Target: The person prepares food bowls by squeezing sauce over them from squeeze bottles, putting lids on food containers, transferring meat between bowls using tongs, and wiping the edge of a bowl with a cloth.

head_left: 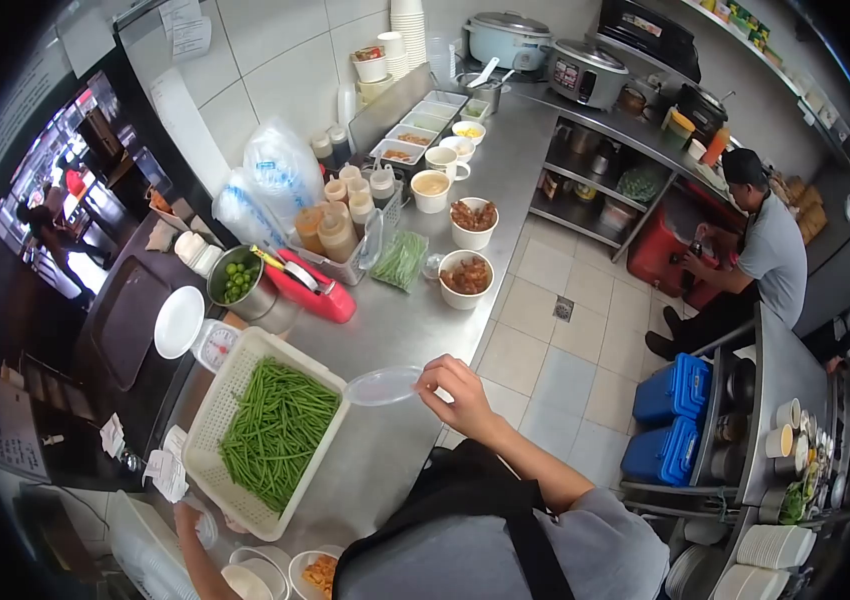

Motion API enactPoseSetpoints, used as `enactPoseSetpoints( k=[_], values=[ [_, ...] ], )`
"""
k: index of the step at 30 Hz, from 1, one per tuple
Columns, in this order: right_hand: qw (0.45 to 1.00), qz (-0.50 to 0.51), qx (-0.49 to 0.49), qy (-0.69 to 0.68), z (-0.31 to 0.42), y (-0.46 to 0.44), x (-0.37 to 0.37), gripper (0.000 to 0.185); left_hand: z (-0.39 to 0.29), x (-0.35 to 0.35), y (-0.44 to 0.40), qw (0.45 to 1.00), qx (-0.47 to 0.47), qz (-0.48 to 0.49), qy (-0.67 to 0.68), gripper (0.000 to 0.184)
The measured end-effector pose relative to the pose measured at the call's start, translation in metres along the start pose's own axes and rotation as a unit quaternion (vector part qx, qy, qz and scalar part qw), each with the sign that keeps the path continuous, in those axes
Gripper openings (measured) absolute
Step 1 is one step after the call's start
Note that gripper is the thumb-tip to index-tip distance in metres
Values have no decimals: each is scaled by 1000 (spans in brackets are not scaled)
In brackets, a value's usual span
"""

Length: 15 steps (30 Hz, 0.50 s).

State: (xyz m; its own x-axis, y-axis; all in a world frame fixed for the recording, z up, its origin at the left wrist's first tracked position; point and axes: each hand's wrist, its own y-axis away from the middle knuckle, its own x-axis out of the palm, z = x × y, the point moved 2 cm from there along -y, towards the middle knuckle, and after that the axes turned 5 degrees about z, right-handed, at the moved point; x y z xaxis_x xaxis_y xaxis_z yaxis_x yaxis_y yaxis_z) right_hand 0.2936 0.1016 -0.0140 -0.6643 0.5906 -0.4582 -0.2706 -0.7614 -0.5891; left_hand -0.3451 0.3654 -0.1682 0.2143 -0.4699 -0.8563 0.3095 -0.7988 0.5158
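Note:
A clear round plastic lid [383, 386] is pinched in my right hand [452, 390], above the steel counter's edge. My left hand [188, 517] reaches down at the lower left, beside clear round plastic lids [207, 530]; its fingers are mostly hidden. Between my hands lies a cream perforated basket [330, 440] full of green beans [278, 433]. Two white tubs of brown food, one nearer [467, 279] and one farther [474, 222], stand uncovered on the counter. At the bottom, a white bowl holds orange-brown food [320, 573], with white tubs [257, 572] beside it.
A red tape dispenser [310, 290], sauce bottles [338, 234], a pot of limes [240, 280] and a kitchen scale [215, 345] stand beyond the basket. Topping trays [415, 137] line the back. At right, a co-worker [770, 240] bends near a red cooler [660, 240] and blue bins [673, 385].

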Motion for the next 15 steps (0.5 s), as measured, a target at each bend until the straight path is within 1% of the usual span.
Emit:
enactPoseSetpoints(
  k=[2,3,5,7,8,9,11,12,13,14,15],
  values=[
    [998,-12,57,-17,-13,9,8,14,-9,-3,17,997,43,-58,-19,59],
    [989,-32,127,-67,-26,17,17,15,-10,-4,22,994,63,-86,-28,56],
    [950,-65,260,-163,-62,34,38,17,3,7,-2,988,87,-112,-64,58],
    [901,-65,355,-240,-90,44,53,24,33,20,-40,982,107,-110,-113,60],
    [871,-68,400,-278,-103,48,62,27,35,23,-46,980,106,-108,-130,61],
    [866,-55,405,-289,-117,51,72,29,26,16,-35,982,75,-92,-148,62],
    [856,-33,411,-311,-145,53,91,31,18,6,-25,983,35,-138,-116,62],
    [831,-8,447,-331,-159,53,102,38,16,3,-19,982,13,-158,-99,62],
    [891,-7,392,-229,-161,48,104,42,15,-3,-13,983,6,-154,-104,60],
    [936,-6,328,-125,-162,40,104,46,9,-16,-2,983,-3,-151,-107,58],
    [967,-5,253,-20,-164,25,102,49,2,-26,9,983,-13,-151,-106,56]
  ],
)
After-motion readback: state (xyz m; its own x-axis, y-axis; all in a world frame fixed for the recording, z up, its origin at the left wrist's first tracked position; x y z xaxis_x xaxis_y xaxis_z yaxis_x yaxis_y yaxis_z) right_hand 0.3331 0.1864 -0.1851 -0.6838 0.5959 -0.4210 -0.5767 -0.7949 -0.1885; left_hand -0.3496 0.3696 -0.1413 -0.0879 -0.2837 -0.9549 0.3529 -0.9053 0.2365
